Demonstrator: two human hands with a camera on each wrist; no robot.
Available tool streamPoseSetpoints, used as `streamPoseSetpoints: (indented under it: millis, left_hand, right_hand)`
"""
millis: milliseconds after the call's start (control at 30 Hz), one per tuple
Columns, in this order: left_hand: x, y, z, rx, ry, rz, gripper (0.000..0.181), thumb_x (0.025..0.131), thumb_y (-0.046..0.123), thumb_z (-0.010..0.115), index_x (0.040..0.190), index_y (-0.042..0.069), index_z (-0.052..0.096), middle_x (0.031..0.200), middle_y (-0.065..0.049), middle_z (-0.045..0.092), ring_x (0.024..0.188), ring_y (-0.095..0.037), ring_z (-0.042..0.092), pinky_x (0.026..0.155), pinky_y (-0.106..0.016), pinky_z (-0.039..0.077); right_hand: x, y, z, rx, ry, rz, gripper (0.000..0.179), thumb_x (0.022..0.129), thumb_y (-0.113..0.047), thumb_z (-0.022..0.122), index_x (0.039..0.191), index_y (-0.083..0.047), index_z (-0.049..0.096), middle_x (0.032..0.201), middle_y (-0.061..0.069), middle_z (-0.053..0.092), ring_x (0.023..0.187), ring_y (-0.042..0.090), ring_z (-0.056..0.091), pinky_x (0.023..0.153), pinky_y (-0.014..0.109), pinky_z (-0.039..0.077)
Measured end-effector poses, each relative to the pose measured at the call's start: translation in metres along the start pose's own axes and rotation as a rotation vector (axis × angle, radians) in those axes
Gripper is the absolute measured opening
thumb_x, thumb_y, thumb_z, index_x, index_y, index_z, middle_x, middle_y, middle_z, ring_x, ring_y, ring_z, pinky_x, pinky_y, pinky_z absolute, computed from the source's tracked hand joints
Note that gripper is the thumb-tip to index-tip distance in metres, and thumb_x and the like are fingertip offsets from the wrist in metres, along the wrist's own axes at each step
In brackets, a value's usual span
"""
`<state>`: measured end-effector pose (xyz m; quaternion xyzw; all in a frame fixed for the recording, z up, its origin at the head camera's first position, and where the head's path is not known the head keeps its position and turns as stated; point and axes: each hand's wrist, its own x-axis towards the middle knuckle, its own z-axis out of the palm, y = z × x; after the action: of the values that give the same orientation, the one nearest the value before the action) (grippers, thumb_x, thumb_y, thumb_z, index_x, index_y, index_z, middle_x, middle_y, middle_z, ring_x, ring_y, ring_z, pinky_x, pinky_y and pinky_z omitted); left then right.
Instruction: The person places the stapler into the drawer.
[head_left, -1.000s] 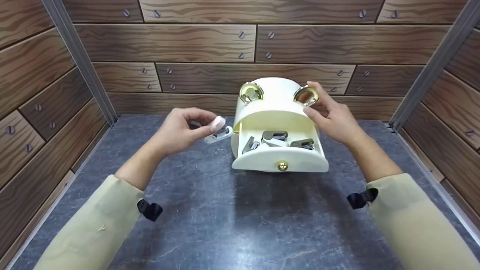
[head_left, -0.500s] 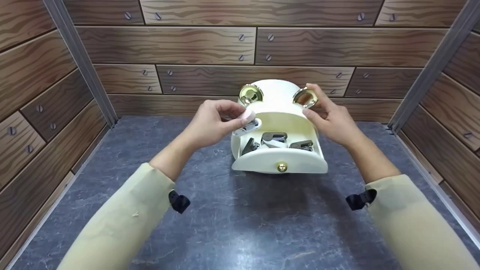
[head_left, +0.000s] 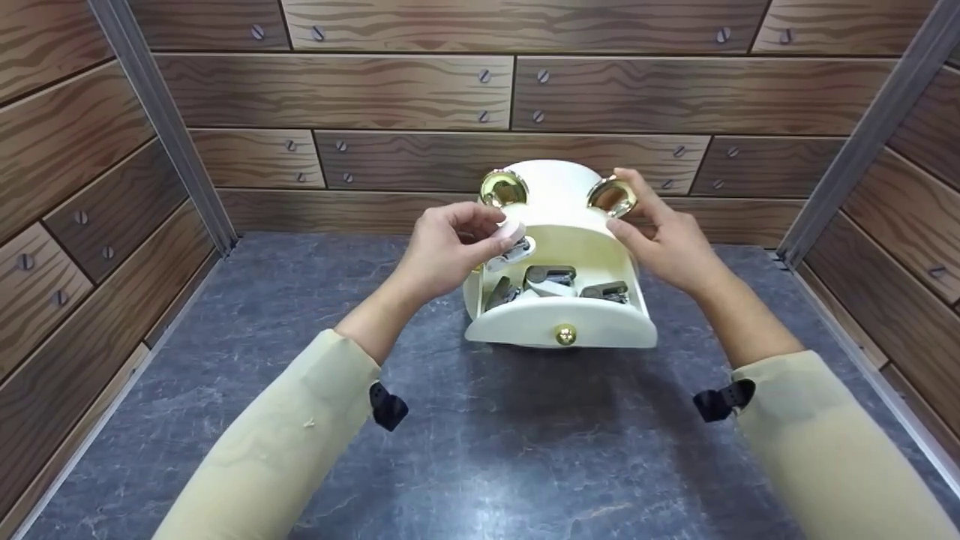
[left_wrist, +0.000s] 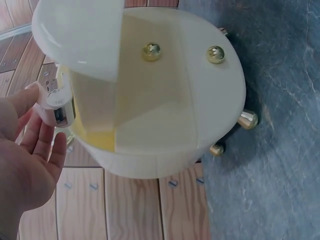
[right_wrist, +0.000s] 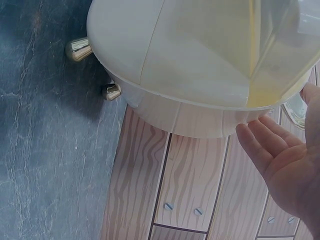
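My left hand (head_left: 454,244) pinches a small white stapler (head_left: 510,255) between thumb and fingers, above the left side of the pulled-out drawer (head_left: 517,326). In the left wrist view the stapler (left_wrist: 61,104) hangs apart from the cream rounded box (left_wrist: 160,100). Inside the drawer lie several small staplers, including a grey one (head_left: 609,291) at right and a dark one (head_left: 501,292) at left. My right hand (head_left: 671,244) rests on the box's right side, thumb and forefinger about the gold ring (head_left: 613,196). The right wrist view shows its other fingers (right_wrist: 265,142) fairly straight along the box.
The drawer's front bears a gold knob (head_left: 565,334). Another gold ring (head_left: 503,188) sits on the box's top left. Short gold feet (left_wrist: 248,119) lift the box off the dark marbled table (head_left: 480,442). Wood-patterned walls (head_left: 420,90) close in the back and sides.
My left hand has carried the white stapler rightward, from left of the box to over the drawer's left side, slowing lately. The right hand stays on the box.
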<state>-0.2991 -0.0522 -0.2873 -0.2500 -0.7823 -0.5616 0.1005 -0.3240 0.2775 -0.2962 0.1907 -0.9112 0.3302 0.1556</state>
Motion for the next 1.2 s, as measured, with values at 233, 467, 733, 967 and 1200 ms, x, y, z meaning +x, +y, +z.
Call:
streamPoseSetpoints:
  millis: [233, 467, 733, 967, 1200]
  left_hand:
    - [-0.002, -0.010, 0.008, 0.017, 0.057, -0.008, 0.024, 0.090, 0.011, 0.088, 0.112, 0.005, 0.080, 0.098, -0.003, 0.078, 0.086, -0.014, 0.069, 0.077, -0.025, 0.058]
    - [-0.005, -0.014, 0.016, 0.053, 0.074, -0.010, 0.022, 0.089, 0.015, 0.089, 0.108, 0.007, 0.080, 0.099, -0.001, 0.078, 0.091, -0.013, 0.069, 0.083, -0.028, 0.058]
    - [-0.007, -0.019, 0.020, 0.141, 0.064, -0.019, 0.018, 0.088, 0.018, 0.090, 0.101, 0.010, 0.081, 0.092, 0.004, 0.078, 0.087, -0.011, 0.070, 0.078, -0.027, 0.056]
    - [-0.007, -0.020, 0.020, 0.196, 0.040, -0.024, 0.015, 0.089, 0.021, 0.090, 0.096, 0.011, 0.081, 0.089, 0.004, 0.077, 0.086, -0.011, 0.070, 0.076, -0.028, 0.057]
    - [-0.007, -0.019, 0.020, 0.227, 0.033, -0.041, 0.015, 0.089, 0.024, 0.090, 0.094, 0.012, 0.081, 0.088, 0.005, 0.077, 0.087, -0.011, 0.069, 0.076, -0.027, 0.056]
  right_hand:
    - [0.000, 0.001, 0.001, 0.001, 0.001, -0.010, 0.067, 0.108, -0.043, 0.061, 0.167, -0.039, 0.029, 0.131, 0.027, 0.068, 0.114, 0.048, 0.070, 0.102, 0.067, 0.051]
    - [0.000, 0.001, 0.001, 0.001, -0.002, -0.015, 0.067, 0.109, -0.043, 0.060, 0.168, -0.038, 0.029, 0.131, 0.027, 0.069, 0.112, 0.046, 0.071, 0.099, 0.065, 0.053]
    - [0.000, 0.000, 0.001, -0.003, -0.006, -0.016, 0.067, 0.109, -0.043, 0.060, 0.168, -0.036, 0.029, 0.131, 0.028, 0.068, 0.112, 0.047, 0.071, 0.098, 0.065, 0.054]
    - [-0.001, -0.001, -0.001, -0.001, -0.008, -0.002, 0.067, 0.109, -0.044, 0.060, 0.168, -0.040, 0.028, 0.132, 0.027, 0.068, 0.114, 0.046, 0.071, 0.100, 0.065, 0.053]
    - [0.000, -0.001, -0.001, 0.014, -0.011, 0.001, 0.068, 0.108, -0.044, 0.060, 0.168, -0.039, 0.028, 0.133, 0.027, 0.068, 0.116, 0.045, 0.070, 0.103, 0.065, 0.052]
